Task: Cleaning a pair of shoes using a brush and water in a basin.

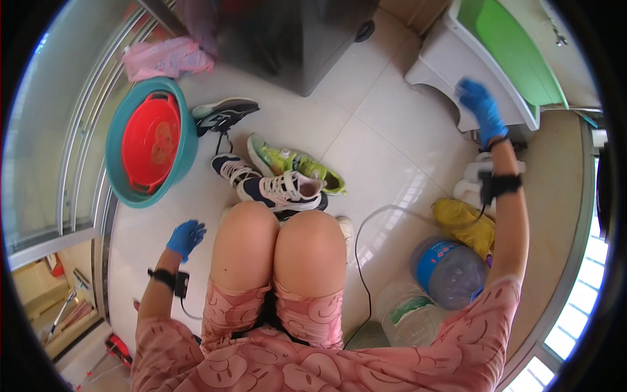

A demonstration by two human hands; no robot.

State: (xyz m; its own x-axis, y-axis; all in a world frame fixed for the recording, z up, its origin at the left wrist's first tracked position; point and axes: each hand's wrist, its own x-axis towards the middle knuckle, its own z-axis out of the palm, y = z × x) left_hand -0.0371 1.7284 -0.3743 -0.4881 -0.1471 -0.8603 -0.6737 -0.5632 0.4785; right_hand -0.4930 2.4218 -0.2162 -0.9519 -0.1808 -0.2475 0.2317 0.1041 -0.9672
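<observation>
My left hand (186,239), in a blue glove, hangs beside my left knee with its fingers loosely apart and nothing in them. My right hand (482,108), also gloved in blue, is stretched far out to the right. It is over or against the white side of a green-and-white wash sink (467,62); motion blurs its fingers, so their hold is unclear. In front of my knees lie several shoes: a navy-and-white sneaker (282,188), a lime-green sneaker (294,162) and, farther left, a black-and-grey sneaker (225,114).
At the left, a red basin (150,140) sits inside a teal tub (189,140), with pink cloth (166,59) behind. A dark cabinet (261,39) stands ahead. Along the right are white jugs (467,191), a yellow bag (460,222) and large clear bottles (450,274). A black cable (358,255) trails across the floor.
</observation>
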